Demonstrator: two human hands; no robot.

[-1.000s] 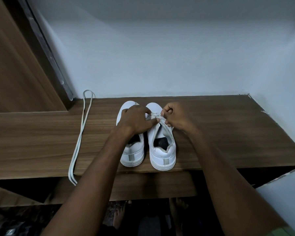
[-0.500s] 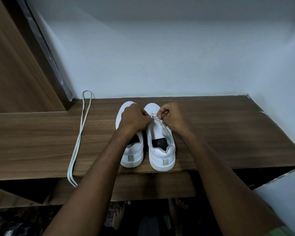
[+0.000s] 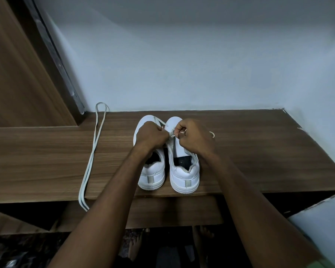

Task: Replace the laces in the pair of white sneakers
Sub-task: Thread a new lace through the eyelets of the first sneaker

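Observation:
Two white sneakers stand side by side on the wooden shelf (image 3: 259,151), heels toward me: the left sneaker (image 3: 153,175) and the right sneaker (image 3: 184,171). Both hands work over the right sneaker's eyelets near the toe. My left hand (image 3: 150,137) is closed on one strand of the shoe's lace (image 3: 171,134), which runs out past its knuckles. My right hand (image 3: 195,136) pinches the other strand. A small loop of lace shows beyond my right hand. A loose white lace (image 3: 93,151) lies folded double on the shelf to the left, its ends hanging over the front edge.
A wooden panel (image 3: 17,74) with a metal strip rises at the left. A pale wall (image 3: 182,64) backs the shelf and closes it at the right. Below the shelf's front edge are a lower board and my bare feet (image 3: 201,235) on the floor.
Both hands have moved a little toward the toe of the right sneaker and pulled the lace strands outward. The loose lace and the sneakers have not moved.

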